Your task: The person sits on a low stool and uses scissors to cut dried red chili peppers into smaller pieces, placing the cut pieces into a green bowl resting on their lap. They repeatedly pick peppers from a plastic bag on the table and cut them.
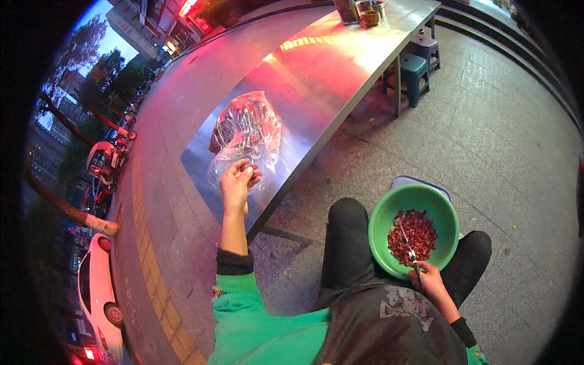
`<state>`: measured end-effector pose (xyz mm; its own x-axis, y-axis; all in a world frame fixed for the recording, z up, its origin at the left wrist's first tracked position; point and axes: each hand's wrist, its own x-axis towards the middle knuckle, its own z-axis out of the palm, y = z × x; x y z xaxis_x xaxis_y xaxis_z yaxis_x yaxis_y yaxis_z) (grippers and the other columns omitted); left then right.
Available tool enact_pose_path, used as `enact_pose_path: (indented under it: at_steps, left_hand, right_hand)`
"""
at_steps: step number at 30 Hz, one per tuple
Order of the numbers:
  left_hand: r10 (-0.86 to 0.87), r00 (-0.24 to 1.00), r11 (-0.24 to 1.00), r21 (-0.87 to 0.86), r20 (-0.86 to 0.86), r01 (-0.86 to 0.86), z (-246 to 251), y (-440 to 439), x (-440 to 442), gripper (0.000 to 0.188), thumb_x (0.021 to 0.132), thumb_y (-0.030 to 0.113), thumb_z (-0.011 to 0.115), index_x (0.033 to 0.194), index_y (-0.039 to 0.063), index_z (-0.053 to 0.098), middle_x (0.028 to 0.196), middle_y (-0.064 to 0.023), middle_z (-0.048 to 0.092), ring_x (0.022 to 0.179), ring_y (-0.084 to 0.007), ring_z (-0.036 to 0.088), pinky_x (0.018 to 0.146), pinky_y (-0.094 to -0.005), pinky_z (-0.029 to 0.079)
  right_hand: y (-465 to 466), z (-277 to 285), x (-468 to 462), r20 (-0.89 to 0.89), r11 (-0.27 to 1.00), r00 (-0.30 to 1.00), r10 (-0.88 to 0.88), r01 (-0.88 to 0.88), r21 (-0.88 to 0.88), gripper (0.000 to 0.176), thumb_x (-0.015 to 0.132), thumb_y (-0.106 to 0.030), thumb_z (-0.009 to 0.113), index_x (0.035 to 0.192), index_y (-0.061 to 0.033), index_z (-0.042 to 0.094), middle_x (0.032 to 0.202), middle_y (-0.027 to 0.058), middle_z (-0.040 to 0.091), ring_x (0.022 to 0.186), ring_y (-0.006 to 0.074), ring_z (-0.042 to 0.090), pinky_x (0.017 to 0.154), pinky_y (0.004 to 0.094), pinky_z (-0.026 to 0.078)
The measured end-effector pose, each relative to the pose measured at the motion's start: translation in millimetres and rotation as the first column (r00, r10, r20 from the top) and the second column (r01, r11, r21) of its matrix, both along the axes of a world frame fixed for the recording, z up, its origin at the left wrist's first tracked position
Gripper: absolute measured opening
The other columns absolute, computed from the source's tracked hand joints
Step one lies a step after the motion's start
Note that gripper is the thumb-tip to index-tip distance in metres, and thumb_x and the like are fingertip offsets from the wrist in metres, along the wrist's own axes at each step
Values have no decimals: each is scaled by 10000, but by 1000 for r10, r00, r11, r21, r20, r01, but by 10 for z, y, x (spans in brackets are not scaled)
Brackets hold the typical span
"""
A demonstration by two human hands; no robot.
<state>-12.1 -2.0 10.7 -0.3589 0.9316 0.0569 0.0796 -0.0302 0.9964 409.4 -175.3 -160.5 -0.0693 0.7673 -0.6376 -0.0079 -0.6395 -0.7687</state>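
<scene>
My left hand [238,181] is at the mouth of a clear plastic bag [248,123] on the metal table, its fingers curled on the thin film. Dark red contents show through the bag; glare blurs them. Between my knees sits a green plastic basin [381,228]. Small dark red pieces [422,232], which look like cut dried chillies, cover its bottom. My right hand [429,278] grips the dark handle of a pair of scissors [409,248] over the basin's near rim. The blades point down into the red pieces.
The stainless-steel table [315,105] runs along my left, its edge near my left arm. A metal pot [376,7] and a small brown cup [370,18] stand at its far end. Plastic stools [413,75] are beneath it. Steps [515,50] rise beyond; a white car [100,292] is at far left.
</scene>
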Motion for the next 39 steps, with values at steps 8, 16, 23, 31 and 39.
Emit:
enact_pose_path:
  at_steps: [8,16,23,31,39]
  left_hand:
    - [-413,757,863,-49,506,503,-420,-424,1216,197,804,-1,508,996,15,464,1016,-166,545,833,-187,562,744,-269,474]
    - [-312,521,676,-200,794,709,-1306,-495,2324,95,806,-19,490,896,-5,519,992,-149,554,875,-201,552,791,-268,474]
    - [-308,641,651,-336,704,681,-1531,-496,2500,160,792,-52,465,949,-25,454,1000,-182,533,872,-220,557,791,-283,477]
    - [-445,707,625,-374,550,685,-1696,-480,2518,153,773,-41,473,917,-38,525,938,-134,562,865,-200,557,769,-287,469]
    - [-701,629,707,-211,-335,675,-1703,-830,2779,158,732,-12,499,856,-42,593,780,-113,597,705,-197,602,641,-300,475]
  right_hand:
    - [68,176,-83,85,993,995,53,-62,98,306,703,-142,643,987,-60,566,650,-7,532,574,69,477,518,217,382]
    - [27,407,-15,68,964,994,-88,67,259,369,710,-153,659,1020,-1,528,767,-4,557,684,57,494,609,220,408]
    - [-33,392,87,82,976,990,-118,100,195,385,691,-158,670,1018,-9,531,759,-7,562,685,69,507,617,226,417]
    - [-53,371,77,169,972,982,-82,41,230,367,689,-151,661,1018,-42,541,775,12,574,710,70,520,646,240,429]
    - [405,467,-105,206,729,912,-355,131,672,399,710,-23,551,1102,-26,476,866,97,594,797,137,574,697,267,445]
